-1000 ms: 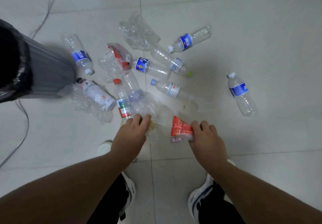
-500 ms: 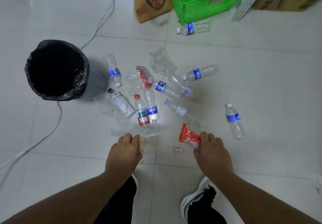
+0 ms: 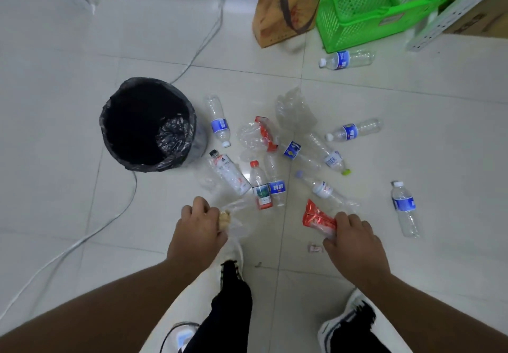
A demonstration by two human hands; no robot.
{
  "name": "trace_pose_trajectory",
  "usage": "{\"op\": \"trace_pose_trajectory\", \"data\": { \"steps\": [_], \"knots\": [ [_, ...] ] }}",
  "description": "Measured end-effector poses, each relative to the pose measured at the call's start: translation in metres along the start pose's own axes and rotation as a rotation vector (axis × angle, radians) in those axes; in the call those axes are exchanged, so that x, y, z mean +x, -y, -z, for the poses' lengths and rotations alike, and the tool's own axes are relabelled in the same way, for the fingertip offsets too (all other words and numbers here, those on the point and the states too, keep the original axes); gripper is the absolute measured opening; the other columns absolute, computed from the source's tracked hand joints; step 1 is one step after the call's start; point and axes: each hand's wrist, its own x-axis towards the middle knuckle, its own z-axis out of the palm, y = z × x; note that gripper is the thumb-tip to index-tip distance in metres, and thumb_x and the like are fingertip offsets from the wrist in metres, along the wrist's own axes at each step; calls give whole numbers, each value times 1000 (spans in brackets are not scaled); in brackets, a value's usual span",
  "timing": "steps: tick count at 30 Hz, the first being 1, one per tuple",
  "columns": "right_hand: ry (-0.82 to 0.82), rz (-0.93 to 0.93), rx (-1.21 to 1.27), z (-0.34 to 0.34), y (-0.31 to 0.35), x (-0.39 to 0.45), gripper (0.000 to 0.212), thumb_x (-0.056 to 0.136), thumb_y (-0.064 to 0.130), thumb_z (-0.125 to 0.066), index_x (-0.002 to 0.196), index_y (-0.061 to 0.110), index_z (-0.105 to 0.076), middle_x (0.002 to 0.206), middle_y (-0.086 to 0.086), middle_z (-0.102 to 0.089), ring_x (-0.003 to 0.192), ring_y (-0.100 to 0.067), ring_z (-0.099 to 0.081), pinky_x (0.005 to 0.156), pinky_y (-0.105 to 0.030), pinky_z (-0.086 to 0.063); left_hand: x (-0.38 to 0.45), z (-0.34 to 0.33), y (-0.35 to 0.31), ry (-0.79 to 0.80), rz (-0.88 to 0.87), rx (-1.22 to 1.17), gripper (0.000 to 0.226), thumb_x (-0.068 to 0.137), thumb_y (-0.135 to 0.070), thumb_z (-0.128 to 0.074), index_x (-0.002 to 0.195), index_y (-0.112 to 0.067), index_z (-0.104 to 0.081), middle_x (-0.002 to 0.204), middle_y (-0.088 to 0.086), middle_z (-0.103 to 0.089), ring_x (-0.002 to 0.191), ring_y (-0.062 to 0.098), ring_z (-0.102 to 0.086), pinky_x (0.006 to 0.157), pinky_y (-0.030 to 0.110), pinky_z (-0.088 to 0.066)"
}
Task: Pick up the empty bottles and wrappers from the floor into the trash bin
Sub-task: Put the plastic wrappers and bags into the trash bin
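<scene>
The left hand (image 3: 196,229) is clenched on a crumpled clear wrapper (image 3: 233,219) with something pale yellow bunched inside; what that is cannot be made out. The right hand (image 3: 354,242) pinches a red wrapper (image 3: 316,216) by its lower end, fingers curled round it. Both wrappers sit low over the white tiled floor (image 3: 412,264), in front of the person's shoes. The trash bin (image 3: 149,124), lined with a black bag, stands open to the upper left of the left hand, well apart from both wrappers. Between the hands and the bin lies a scatter of empty bottles: about ten can be counted, though several transparent bodies overlap and the count is uncertain. One red-capped bottle (image 3: 259,185) lies just beyond the left hand; one blue-labelled bottle (image 3: 404,207) lies alone to the right; another (image 3: 345,59) rests against a green basket (image 3: 379,9) at the far side. Crumpled clear plastic (image 3: 295,110) and a second red wrapper (image 3: 265,132) lie among the bottles. One small pink scrap (image 3: 315,248) lies beside the right hand. A brown bag (image 3: 283,9) leans by the basket, cut off at the top. A pale cable (image 3: 90,234) runs across the floor past the bin.
</scene>
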Motion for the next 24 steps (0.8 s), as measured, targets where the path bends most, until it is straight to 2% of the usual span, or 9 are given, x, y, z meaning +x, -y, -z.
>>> {"op": "trace_pose_trajectory", "data": {
  "steps": [4, 9, 11, 13, 15, 17, 19, 21, 24],
  "knots": [
    [31, -23, 37, 2, 8, 14, 36, 88, 41, -67, 114, 20, -53, 98, 3, -40, 86, -20, -39, 68, -37, -43, 18, -4, 18, 67, 64, -102, 28, 86, -32, -74, 102, -11, -67, 111, 7, -44, 86, 24, -39, 70, 45, -53],
    [83, -56, 79, -5, 1, 43, 40, 87, 40, -67, 117, 18, -53, 107, -1, -41, 98, -27, -49, 77, -43, -49, 25, -23, 18, 61, 201, -164, 27, 86, -37, -73, 100, -15, -67, 123, 5, -42, 97, 28, -48, 75, 46, -56],
    [95, -41, 105, -12, -6, 62, 40, 88, 40, -68, 118, 18, -54, 107, 1, -35, 96, -25, -44, 79, -44, -51, 29, -39, 15, 51, 261, -218, 25, 84, -33, -75, 99, -14, -67, 125, 6, -41, 96, 27, -46, 81, 46, -55],
    [84, -46, 120, -25, -18, 86, 40, 87, 39, -69, 119, 18, -57, 108, -1, -37, 97, -27, -47, 81, -46, -53, 43, -65, 10, 53, 297, -257, 24, 81, -30, -76, 97, -14, -68, 125, 7, -42, 97, 30, -49, 83, 45, -54],
    [75, -73, 108, -48, -28, 113, 44, 87, 41, -69, 123, 18, -59, 120, -7, -45, 107, -34, -53, 84, -50, -56, 63, -99, 9, 81, 340, -272, 23, 80, -29, -78, 96, -14, -70, 128, 10, -43, 107, 37, -54, 83, 46, -54],
    [74, -68, 74, -79, -39, 146, 51, 88, 44, -71, 129, 17, -59, 138, -13, -45, 120, -41, -52, 90, -54, -57, 88, -137, 13, 92, 347, -242, 26, 80, -31, -78, 99, -14, -74, 138, 16, -44, 117, 43, -53, 85, 51, -56],
    [58, -37, 41, -113, -49, 180, 57, 87, 48, -75, 132, 16, -61, 152, -17, -41, 133, -47, -46, 97, -59, -54, 114, -175, 20, 77, 307, -142, 28, 79, -36, -78, 101, -19, -76, 152, 18, -41, 126, 46, -50, 89, 58, -54],
    [48, -12, 34, -148, -58, 212, 58, 85, 51, -79, 129, 16, -64, 160, -20, -39, 142, -48, -40, 104, -62, -50, 140, -207, 33, 84, 278, -70, 27, 80, -42, -78, 100, -24, -76, 165, 18, -29, 138, 48, -39, 98, 64, -48],
    [97, -16, 19, -190, -66, 242, 59, 81, 55, -83, 126, 21, -65, 166, -15, -34, 146, -45, -39, 109, -60, -46, 169, -248, 55, 109, 265, -44, 27, 79, -44, -80, 102, -30, -73, 172, 17, -14, 154, 52, -19, 112, 74, -34]
  ]
}}
